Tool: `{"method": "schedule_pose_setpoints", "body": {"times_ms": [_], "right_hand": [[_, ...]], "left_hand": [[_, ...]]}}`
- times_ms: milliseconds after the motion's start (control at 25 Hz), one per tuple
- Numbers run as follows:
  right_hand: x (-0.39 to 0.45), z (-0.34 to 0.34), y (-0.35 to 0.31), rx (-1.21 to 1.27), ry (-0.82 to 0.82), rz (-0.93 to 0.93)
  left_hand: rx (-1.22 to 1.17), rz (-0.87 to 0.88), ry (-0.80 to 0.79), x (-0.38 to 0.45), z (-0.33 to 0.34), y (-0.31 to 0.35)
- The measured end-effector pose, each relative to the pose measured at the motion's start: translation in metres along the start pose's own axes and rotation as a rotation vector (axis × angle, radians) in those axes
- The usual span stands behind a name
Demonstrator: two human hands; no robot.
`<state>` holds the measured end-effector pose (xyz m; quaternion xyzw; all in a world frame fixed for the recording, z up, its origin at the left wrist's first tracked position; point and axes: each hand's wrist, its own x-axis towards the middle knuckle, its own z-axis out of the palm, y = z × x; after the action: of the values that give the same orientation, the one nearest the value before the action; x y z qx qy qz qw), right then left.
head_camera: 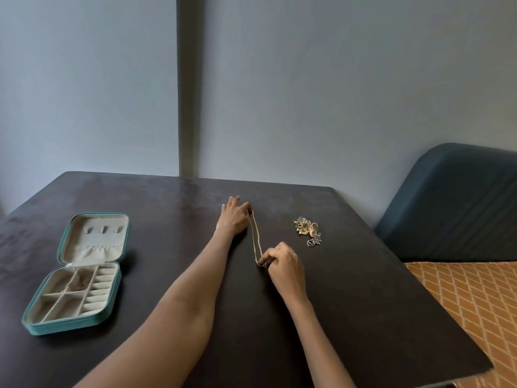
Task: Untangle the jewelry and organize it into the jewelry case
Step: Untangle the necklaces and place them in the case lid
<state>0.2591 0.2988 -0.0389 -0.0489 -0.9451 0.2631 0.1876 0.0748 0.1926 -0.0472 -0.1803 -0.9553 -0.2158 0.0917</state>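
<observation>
1. Stretching a gold chain [256, 238] taut along the dark table [349, 303], that is the job in hand: the left hand [233, 217] takes the far end, the right hand [282, 261] the near end.

2. The left hand lies knuckles-up with its fingers fairly straight, and the chain's far end meets it at the thumb side. Whether it pins the chain to the table or pinches it, I cannot tell.

3. The right hand is curled, its fingertips [264, 261] nipping the chain's near end, low over the table. That looks like the clasp end (too small to be sure).

4. The chain runs as a doubled strand between the two hands, and I judge that holding it out like this shows up any knot.

5. Over to the right, well apart from both hands, sits the tangled jewelry pile [307, 231], gold and silver pieces bunched together. Plenty left to sort there.

6. Far to the left, the teal jewelry case [77, 273] lies open, lid propped back. Something thin and gold already rests in one upper compartment [81, 281], and the ring rolls look bare.

7. Next, I reckon, the chain travels left across the table, so a firm hold on both ends matters or it will loop again.
</observation>
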Motion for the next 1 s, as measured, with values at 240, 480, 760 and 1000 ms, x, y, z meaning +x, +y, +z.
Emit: {"method": "schedule_pose_setpoints", "body": {"times_ms": [240,480,760,1000], "right_hand": [[0.001,0.0,0.002,0.007,-0.005,-0.007],[0.0,0.0,0.0,0.034,0.025,0.005],[0.0,0.0,0.004,0.214,0.14,0.088],[0.003,0.01,-0.046,0.233,0.098,-0.016]], "left_hand": [[-0.011,-0.009,-0.006,0.016,0.003,-0.001],[-0.091,-0.003,0.013,0.012,0.002,-0.002],[-0.543,-0.148,0.093,-0.01,-0.02,0.002],[-0.44,-0.03,-0.047,-0.067,-0.083,-0.021]]}}
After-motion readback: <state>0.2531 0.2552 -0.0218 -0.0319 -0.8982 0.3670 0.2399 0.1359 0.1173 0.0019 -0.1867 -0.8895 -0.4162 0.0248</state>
